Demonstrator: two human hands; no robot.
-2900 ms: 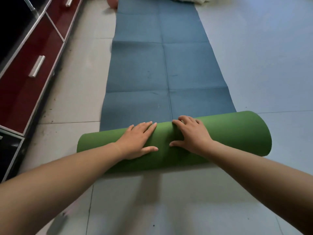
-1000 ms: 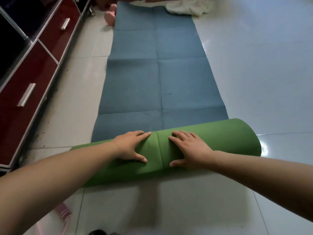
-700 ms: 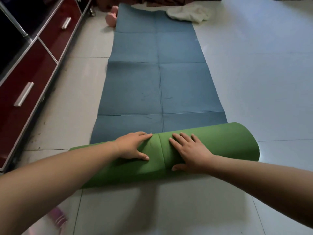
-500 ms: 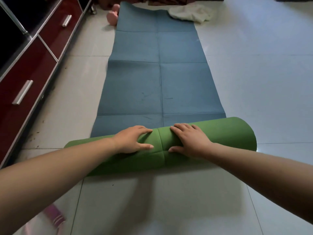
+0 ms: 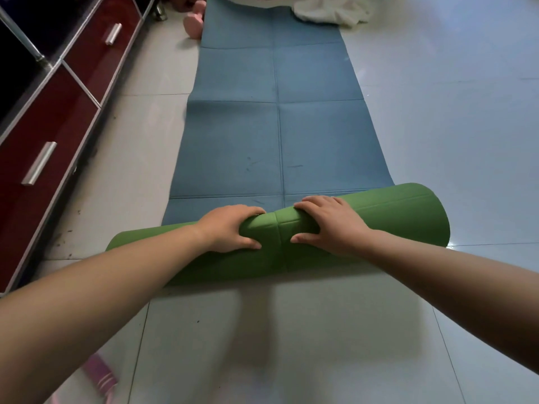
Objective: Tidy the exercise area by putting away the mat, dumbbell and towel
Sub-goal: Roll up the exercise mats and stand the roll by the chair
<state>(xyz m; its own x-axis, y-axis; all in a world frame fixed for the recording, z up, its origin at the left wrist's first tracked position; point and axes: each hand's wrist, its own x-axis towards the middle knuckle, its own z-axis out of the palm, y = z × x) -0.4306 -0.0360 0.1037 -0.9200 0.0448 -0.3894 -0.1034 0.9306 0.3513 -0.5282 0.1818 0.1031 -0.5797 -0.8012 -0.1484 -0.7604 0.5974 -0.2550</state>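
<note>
The left hand and right hand clutch the mat at mid-roll, probably so it winds tight and straight.

The mat lies lengthwise on the tiled floor, blue on its upper face and green underneath, with fold creases dividing the blue into rectangular panels. Its near end is rolled into a loose green tube lying crosswise, thicker at the right end than the left and dented in the middle; the rest stretches away flat. A pink dumbbell sits on the floor right beside the mat's far left corner. A crumpled white towel lies across the far right corner.
</note>
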